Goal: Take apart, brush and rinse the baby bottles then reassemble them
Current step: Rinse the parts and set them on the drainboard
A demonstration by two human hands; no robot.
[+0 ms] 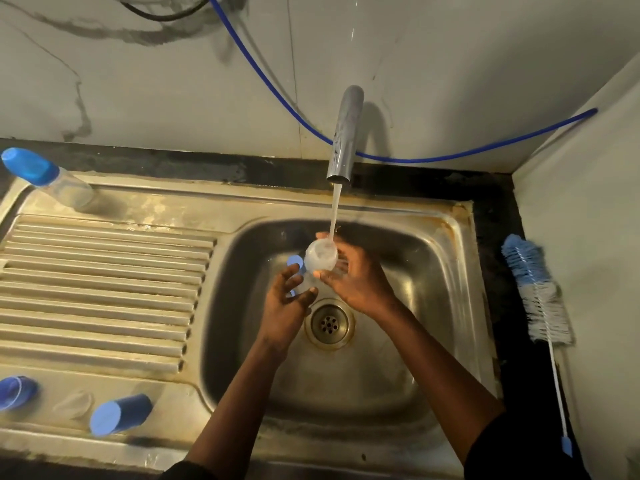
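Note:
Over the sink basin (433,271) I hold a clear baby bottle body (320,259) with its open mouth up under the running water. My right hand (356,278) grips it near the mouth, thumb in front and fingers behind. My left hand (291,299) is at the bottle's lower end, fingers spread and loose, with the thumb tip touching it. A blue piece (294,261) shows just behind my left fingers; what it is cannot be told.
The tap (344,133) runs above the basin, and the drain (329,323) lies below my hands. A capped bottle (48,178) stands at the far left. A blue cap (119,414), blue collar (15,393) and clear teat (72,403) lie on the drainboard. A bottle brush (536,292) lies at the right.

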